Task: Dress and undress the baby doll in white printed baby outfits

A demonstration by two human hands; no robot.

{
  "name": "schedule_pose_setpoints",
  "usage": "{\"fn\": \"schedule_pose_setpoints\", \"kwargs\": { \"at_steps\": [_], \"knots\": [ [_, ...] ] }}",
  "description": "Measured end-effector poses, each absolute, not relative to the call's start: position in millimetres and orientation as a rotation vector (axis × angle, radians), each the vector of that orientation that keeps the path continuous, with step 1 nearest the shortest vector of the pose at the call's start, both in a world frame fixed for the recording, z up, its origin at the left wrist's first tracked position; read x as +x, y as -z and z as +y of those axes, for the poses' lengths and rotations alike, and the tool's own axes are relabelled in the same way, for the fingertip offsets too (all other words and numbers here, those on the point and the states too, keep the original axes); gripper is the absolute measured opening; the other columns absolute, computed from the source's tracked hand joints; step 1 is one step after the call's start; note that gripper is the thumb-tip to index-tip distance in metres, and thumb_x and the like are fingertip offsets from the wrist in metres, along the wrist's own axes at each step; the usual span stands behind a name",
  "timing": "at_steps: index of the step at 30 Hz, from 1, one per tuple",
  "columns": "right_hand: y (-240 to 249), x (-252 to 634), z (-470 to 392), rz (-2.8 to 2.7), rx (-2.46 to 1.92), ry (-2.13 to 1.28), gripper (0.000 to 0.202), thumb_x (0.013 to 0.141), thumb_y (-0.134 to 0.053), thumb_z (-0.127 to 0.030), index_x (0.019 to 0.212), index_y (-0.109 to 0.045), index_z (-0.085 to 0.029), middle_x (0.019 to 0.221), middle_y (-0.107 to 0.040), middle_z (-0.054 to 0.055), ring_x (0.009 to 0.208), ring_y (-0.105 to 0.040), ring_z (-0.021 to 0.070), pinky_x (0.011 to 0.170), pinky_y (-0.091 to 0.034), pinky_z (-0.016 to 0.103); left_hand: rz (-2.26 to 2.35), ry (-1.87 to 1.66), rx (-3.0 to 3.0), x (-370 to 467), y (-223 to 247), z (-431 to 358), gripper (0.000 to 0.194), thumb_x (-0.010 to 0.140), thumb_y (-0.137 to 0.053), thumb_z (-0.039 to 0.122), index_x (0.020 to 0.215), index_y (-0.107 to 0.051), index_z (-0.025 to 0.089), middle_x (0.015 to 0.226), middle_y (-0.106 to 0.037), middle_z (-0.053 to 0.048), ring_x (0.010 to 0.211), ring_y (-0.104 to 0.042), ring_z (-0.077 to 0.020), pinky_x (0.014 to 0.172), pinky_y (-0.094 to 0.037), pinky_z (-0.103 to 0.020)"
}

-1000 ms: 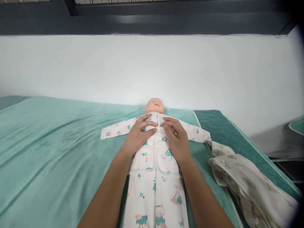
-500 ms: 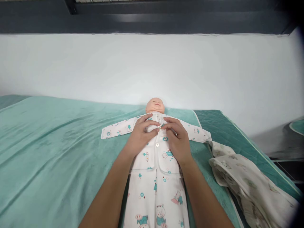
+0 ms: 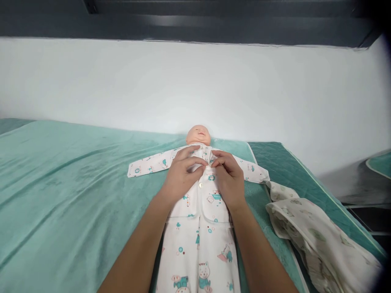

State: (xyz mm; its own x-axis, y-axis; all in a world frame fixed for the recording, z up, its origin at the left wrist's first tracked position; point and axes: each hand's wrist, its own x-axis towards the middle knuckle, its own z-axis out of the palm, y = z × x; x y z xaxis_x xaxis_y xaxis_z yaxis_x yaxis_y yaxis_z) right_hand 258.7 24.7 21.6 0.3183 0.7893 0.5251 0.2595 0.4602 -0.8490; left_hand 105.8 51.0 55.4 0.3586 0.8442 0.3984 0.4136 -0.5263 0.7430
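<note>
Baby shirt (image 3: 214,209) lay on the green blanket (image 3: 76,191) near its far edge, worn by the doll (image 3: 198,135), matching pants (image 3: 183,260) below; crumpled cloth (image 3: 317,232) crossed the right edge. Left hand (image 3: 182,173) and right hand (image 3: 229,181) pinched the front opening above a button (image 3: 200,185).

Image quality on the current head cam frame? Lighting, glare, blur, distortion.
Head view: wall brightest mid-frame, dimmer at the sides; soft shadow on it at right; faint highlight on the dark beam; right edge and upper right corner blacked out; loose cloth smeared toward the lower right corner; left hand and right hand readable, fingertip contact on the printed top too small to judge.
</note>
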Motion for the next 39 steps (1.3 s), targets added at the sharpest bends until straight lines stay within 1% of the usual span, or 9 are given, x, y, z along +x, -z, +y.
{"fn": "schedule_pose_setpoints", "kwargs": {
  "at_steps": [3,6,9,12,16,24,30,33,39],
  "knots": [
    [-25,261,22,-1.26,-1.102,-0.482,0.024,0.082,-0.048,-0.008,0.071,-0.063,-0.023,0.115,-0.064,0.003,0.117,-0.057,0.02,0.104,-0.041,0.038,0.972,-0.925,2.051,96,-61,51,0.014,0.088,-0.062,0.032,0.09,-0.075,0.031,0.145,-0.051,0.003,0.141,-0.037,-0.0236,0.118,-0.032,-0.043],
    [-33,266,15,-1.344,-1.118,-0.567,0.02,0.085,-0.051,-0.012,0.081,-0.065,-0.025,0.126,-0.06,0.002,0.124,-0.053,0.0205,0.106,-0.039,0.04,0.909,-0.869,1.978,83,-67,52,0.013,0.088,-0.062,0.036,0.091,-0.073,0.03,0.148,-0.048,0.003,0.143,-0.036,-0.024,0.118,-0.031,-0.044],
    [-42,273,6,-1.511,-1.15,-0.711,0.011,0.087,-0.058,-0.021,0.091,-0.066,-0.029,0.141,-0.051,-0.001,0.136,-0.043,0.0223,0.111,-0.035,0.043,0.894,-0.775,1.957,71,-70,51,0.011,0.086,-0.064,0.037,0.087,-0.07,0.028,0.152,-0.042,0.004,0.145,-0.033,-0.0256,0.111,-0.04,-0.042],
    [-44,278,-1,-1.696,-1.179,-0.765,0.005,0.086,-0.064,-0.026,0.09,-0.066,-0.03,0.151,-0.041,-0.003,0.144,-0.03,0.0241,0.116,-0.029,0.047,0.844,-0.632,2.012,65,-72,49,0.015,0.084,-0.065,0.041,0.085,-0.071,0.028,0.157,-0.034,0.005,0.148,-0.024,-0.0275,0.097,-0.051,-0.036],
    [-41,279,-4,-1.795,-1.174,-0.731,0.005,0.084,-0.067,-0.027,0.089,-0.066,-0.029,0.156,-0.034,-0.004,0.149,-0.02,0.0248,0.12,-0.023,0.048,0.82,-0.576,2.084,64,-72,49,0.015,0.084,-0.065,0.042,0.086,-0.073,0.029,0.159,-0.029,0.008,0.151,-0.016,-0.0275,0.1,-0.05,-0.035],
    [-41,276,-6,-1.785,-1.235,-0.695,0.003,0.084,-0.068,-0.029,0.087,-0.069,-0.029,0.157,-0.034,-0.005,0.149,-0.022,0.0262,0.12,-0.023,0.048,0.844,-0.541,2.12,64,-71,50,0.013,0.082,-0.067,0.041,0.086,-0.071,0.029,0.161,-0.025,0.01,0.151,-0.014,-0.0294,0.109,-0.043,-0.042],
    [-44,276,-7,-1.792,-1.236,-0.748,0.006,0.088,-0.064,-0.031,0.086,-0.069,-0.03,0.157,-0.035,-0.007,0.15,-0.019,0.0248,0.12,-0.023,0.049,0.837,-0.535,2.101,64,-71,52,0.016,0.083,-0.067,0.043,0.091,-0.068,0.029,0.162,-0.023,0.01,0.151,-0.016,-0.0275,0.095,-0.052,-0.035],
    [-45,275,-7,-1.78,-1.213,-0.753,0.006,0.088,-0.063,-0.03,0.086,-0.069,-0.03,0.157,-0.036,-0.006,0.15,-0.019,0.0244,0.12,-0.023,0.05,0.828,-0.53,2.105,65,-71,52,0.018,0.085,-0.064,0.045,0.087,-0.071,0.029,0.161,-0.023,0.011,0.152,-0.014,-0.0265,0.099,-0.051,-0.035],
    [-43,274,-6,-1.755,-1.202,-0.733,0.005,0.087,-0.064,-0.027,0.085,-0.068,-0.029,0.155,-0.039,-0.006,0.149,-0.022,0.0232,0.121,-0.023,0.047,0.822,-0.538,2.12,66,-70,51,0.017,0.085,-0.065,0.043,0.085,-0.074,0.029,0.161,-0.026,0.01,0.152,-0.011,-0.0284,0.11,-0.043,-0.042]
  ]
}}
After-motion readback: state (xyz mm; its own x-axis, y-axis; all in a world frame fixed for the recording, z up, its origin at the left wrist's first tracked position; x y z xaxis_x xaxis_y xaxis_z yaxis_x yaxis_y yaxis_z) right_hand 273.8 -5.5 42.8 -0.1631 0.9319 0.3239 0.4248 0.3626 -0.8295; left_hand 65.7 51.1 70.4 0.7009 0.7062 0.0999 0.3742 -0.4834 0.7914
